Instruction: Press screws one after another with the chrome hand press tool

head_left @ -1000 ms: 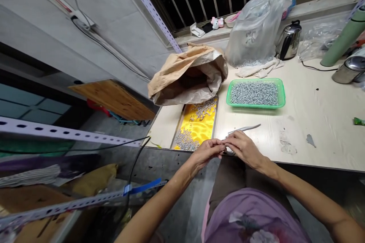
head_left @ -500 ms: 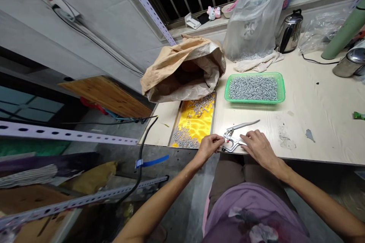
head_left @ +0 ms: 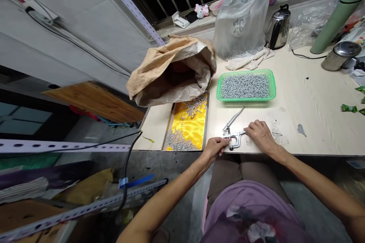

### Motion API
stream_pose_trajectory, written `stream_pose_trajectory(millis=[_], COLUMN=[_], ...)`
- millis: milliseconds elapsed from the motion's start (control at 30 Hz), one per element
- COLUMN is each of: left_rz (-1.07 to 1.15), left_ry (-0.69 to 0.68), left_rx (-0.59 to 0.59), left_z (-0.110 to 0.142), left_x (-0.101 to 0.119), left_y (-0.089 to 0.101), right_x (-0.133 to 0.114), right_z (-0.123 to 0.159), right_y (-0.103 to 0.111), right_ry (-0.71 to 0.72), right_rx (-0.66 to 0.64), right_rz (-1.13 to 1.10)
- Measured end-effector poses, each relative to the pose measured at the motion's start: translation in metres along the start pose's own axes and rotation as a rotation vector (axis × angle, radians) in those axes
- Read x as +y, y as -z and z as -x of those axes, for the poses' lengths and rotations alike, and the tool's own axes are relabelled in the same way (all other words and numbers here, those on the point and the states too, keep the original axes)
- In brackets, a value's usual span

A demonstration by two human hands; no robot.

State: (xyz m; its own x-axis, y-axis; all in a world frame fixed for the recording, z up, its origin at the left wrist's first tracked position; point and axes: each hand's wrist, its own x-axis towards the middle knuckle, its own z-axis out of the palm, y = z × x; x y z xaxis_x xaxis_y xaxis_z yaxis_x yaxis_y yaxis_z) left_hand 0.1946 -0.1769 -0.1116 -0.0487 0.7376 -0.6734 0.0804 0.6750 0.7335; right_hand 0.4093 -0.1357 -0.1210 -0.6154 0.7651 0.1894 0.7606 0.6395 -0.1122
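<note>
A pair of silver snap-fastener pliers [head_left: 236, 135] lies near the table's front edge, its handles spread apart. My right hand [head_left: 259, 134] is closed on the end of the lower handle, fingers curled. At the jaws, beside a small red part, my left hand [head_left: 216, 147] pinches with thumb and fingertips; what it holds is too small to make out. Left of the pliers is a yellow-bottomed tray [head_left: 188, 126] with small silver metal pieces heaped at its near and far ends. Behind the pliers stands a green plastic basket [head_left: 246, 99] filled with similar silver pieces.
A large brown paper sack [head_left: 159, 72] lies open-mouthed over the tray's far end. Farther back are a clear plastic bag [head_left: 242, 19], a cloth glove [head_left: 248, 60], a kettle [head_left: 281, 26] and a green bottle [head_left: 333, 24]. Green wrapped pieces [head_left: 349, 108] lie at right.
The pliers have turned, their upper handle now pointing more steeply away from me. My right hand has closed on the lower handle. My left hand stays at the jaws. The whole view has shifted slightly.
</note>
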Motion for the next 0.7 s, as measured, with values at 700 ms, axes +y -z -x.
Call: stream_pose_trajectory(millis=[700], left_rz=[-0.052], left_ry=[0.218], left_rx=[-0.017], left_z=[0.003], left_x=[0.009], left_y=[-0.012], right_x=[-0.008], right_z=[0.004], right_y=[-0.003], right_ry=[-0.063], right_rx=[0.016], right_rz=[-0.004])
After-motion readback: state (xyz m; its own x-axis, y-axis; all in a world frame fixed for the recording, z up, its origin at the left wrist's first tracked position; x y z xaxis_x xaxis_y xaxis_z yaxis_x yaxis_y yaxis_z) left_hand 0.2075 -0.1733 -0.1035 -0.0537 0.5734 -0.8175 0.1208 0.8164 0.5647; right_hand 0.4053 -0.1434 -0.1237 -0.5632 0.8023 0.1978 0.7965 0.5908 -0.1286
